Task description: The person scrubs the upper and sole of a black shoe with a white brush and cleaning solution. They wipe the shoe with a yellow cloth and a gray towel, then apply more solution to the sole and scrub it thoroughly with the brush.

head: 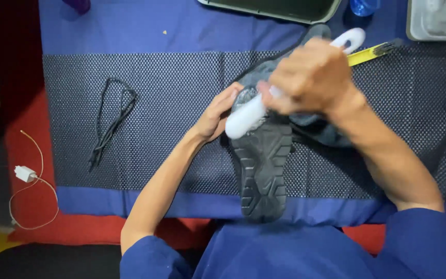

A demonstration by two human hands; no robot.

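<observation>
A black shoe [263, 170] lies sole-up on the dark mesh mat [171, 103], its toe end toward me. My left hand [216, 116] grips the shoe's far end from the left side. My right hand [311, 77] is closed around a white brush [246, 114], its head pressed on the sole near the heel; the handle end sticks out past my knuckles. The sole there looks wet or soapy. A second dark shoe [316, 129] lies partly hidden under my right forearm.
A loose black shoelace [110, 121] lies on the mat at the left. A yellow-handled brush [372, 51], a dark tray [280, 8], a blue bottle [363, 6] and a clear tub [440, 20] sit at the far edge. A white charger with cable [25, 173] lies on the red floor.
</observation>
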